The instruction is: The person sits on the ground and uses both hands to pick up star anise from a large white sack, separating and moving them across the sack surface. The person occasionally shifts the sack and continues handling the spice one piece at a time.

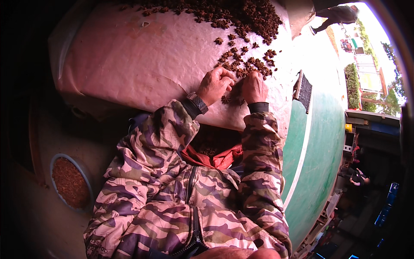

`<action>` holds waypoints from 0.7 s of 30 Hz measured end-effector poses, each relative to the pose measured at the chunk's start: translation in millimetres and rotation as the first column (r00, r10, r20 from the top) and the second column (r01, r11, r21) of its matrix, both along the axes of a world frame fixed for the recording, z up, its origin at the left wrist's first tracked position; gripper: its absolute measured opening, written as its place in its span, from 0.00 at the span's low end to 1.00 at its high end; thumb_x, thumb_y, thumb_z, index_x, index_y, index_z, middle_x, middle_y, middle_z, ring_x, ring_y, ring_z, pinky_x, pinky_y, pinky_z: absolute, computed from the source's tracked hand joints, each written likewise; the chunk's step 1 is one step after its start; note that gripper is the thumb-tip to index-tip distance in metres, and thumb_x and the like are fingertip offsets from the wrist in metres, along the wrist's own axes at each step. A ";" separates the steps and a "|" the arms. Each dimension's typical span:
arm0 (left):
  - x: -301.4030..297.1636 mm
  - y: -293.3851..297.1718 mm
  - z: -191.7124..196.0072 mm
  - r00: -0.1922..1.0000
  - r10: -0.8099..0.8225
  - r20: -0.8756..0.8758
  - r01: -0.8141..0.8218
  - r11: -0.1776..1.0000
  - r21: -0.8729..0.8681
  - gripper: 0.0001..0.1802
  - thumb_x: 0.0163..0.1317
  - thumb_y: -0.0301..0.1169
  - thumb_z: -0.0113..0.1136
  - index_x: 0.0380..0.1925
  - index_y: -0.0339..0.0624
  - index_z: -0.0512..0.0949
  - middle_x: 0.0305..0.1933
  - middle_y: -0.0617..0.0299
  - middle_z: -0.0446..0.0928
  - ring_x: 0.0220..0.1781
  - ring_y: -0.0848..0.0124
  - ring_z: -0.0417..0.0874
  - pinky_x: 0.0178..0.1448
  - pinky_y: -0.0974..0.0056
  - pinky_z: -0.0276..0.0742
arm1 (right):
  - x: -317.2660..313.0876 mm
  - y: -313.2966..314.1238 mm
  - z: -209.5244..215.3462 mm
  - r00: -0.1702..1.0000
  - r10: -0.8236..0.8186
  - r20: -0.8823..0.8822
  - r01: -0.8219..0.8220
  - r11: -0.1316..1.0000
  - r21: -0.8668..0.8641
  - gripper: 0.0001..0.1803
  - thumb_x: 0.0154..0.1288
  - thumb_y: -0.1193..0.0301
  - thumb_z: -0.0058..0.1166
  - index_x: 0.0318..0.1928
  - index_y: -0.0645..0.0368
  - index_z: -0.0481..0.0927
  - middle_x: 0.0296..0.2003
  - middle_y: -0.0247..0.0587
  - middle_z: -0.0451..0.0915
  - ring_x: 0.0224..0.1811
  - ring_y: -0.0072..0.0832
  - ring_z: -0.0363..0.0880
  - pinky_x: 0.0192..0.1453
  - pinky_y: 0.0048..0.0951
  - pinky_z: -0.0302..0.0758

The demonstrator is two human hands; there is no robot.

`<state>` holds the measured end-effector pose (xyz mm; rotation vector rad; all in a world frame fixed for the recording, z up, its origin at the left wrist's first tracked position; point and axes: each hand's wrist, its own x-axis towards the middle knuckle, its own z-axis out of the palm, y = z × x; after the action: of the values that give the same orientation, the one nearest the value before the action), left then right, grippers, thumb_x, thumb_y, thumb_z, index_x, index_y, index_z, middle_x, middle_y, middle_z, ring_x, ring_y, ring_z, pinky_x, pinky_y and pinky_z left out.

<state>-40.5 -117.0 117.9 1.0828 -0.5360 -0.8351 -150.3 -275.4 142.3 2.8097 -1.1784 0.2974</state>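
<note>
Dark brown star anise [254, 65] lies in a small cluster on a table [129, 56] covered with a pinkish plastic sheet. A larger heap of star anise [258, 19] spreads along the far side. My left hand [215, 86] is at the cluster's near left edge, thumb and fingertips curled together. Just right of it, my right hand [255, 87] is closed with its fingers bent down toward the pieces. What either hand pinches is hidden. A few star anise [225, 99] lie between my wrists. Below the table edge, an open red bag [215, 159] rests at my lap, with dark pieces inside.
A pale-blue-rimmed basin [89, 190] of reddish-brown bits stands on the floor at left. To the right are a green floor [317, 151] with a white line and a dark ribbed panel [304, 91]. Another person [340, 15] is at the far right, by bright outdoor light.
</note>
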 end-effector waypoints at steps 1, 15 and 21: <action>0.2 -2.7 -4.8 1.000 -0.005 0.021 0.005 1.000 -0.001 0.08 0.69 0.25 0.56 0.45 0.34 0.79 0.37 0.59 0.85 0.32 0.76 0.84 0.39 0.69 0.82 | -2.0 1.8 3.1 1.000 0.011 0.008 -0.011 1.000 0.027 0.11 0.72 0.65 0.53 0.43 0.61 0.80 0.42 0.55 0.83 0.43 0.54 0.85 0.45 0.53 0.81; -4.8 0.0 -2.0 0.888 -0.385 -0.253 0.359 0.922 -0.145 0.09 0.77 0.34 0.60 0.46 0.40 0.80 0.30 0.67 0.82 0.25 0.83 0.77 0.28 0.75 0.72 | -43.4 89.4 23.4 0.921 0.207 0.332 -0.260 0.957 0.126 0.05 0.72 0.71 0.56 0.40 0.57 0.76 0.36 0.53 0.79 0.37 0.55 0.81 0.38 0.52 0.77; 0.8 12.5 12.9 0.740 -0.501 -0.449 0.381 0.862 -0.335 0.08 0.78 0.32 0.56 0.49 0.42 0.80 0.33 0.67 0.82 0.23 0.86 0.74 0.26 0.79 0.68 | -44.0 47.6 8.9 0.936 0.129 0.328 -0.145 0.989 0.025 0.05 0.72 0.69 0.56 0.39 0.57 0.78 0.32 0.52 0.82 0.32 0.53 0.83 0.37 0.53 0.78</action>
<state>-39.8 -104.5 130.9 0.4723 -0.4100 -1.4078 -194.3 -227.7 151.1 2.9724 -1.0515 0.7818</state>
